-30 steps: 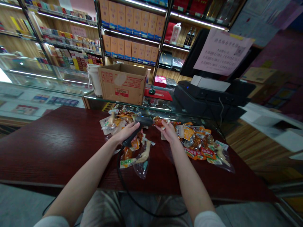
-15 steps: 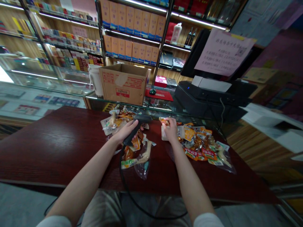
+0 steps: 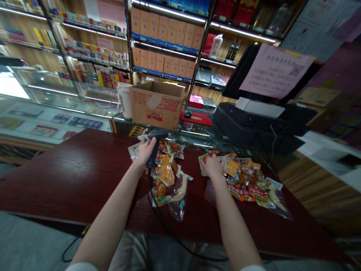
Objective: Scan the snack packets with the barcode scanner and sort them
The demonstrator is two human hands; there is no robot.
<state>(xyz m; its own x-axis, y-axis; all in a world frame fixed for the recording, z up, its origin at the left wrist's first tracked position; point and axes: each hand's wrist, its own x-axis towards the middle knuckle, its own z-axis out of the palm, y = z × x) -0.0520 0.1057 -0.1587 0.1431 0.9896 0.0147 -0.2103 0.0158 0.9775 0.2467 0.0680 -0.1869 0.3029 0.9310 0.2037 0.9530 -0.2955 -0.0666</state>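
Observation:
My left hand (image 3: pixel 144 151) is wrapped round the handle of a black barcode scanner (image 3: pixel 153 154), above the left pile of snack packets (image 3: pixel 164 170). From the handle a black cable (image 3: pixel 160 214) drops over the table edge. My right hand (image 3: pixel 212 165) is at the left end of the right pile of vacuum-packed snacks (image 3: pixel 244 177). Its fingers are curled down on a small orange-red snack packet (image 3: pixel 213 152), mostly covered by the hand. Under it lies a pale clear packet (image 3: pixel 202 169). A clear bag with a pale chicken foot (image 3: pixel 180 190) lies at the left pile's near end.
The dark red table (image 3: pixel 84 169) meets a glass counter (image 3: pixel 194 138) behind. On that counter stand an open cardboard box (image 3: pixel 156 109), a white cup (image 3: pixel 125 101), a red flat item (image 3: pixel 199 117) and a black register machine (image 3: pixel 248 124). Stocked shelves rise behind.
My right hand has lowered the small packet onto the left end of the right pile. My left hand has turned the scanner more upright, uncovering more packets. The whole view has shifted slightly.

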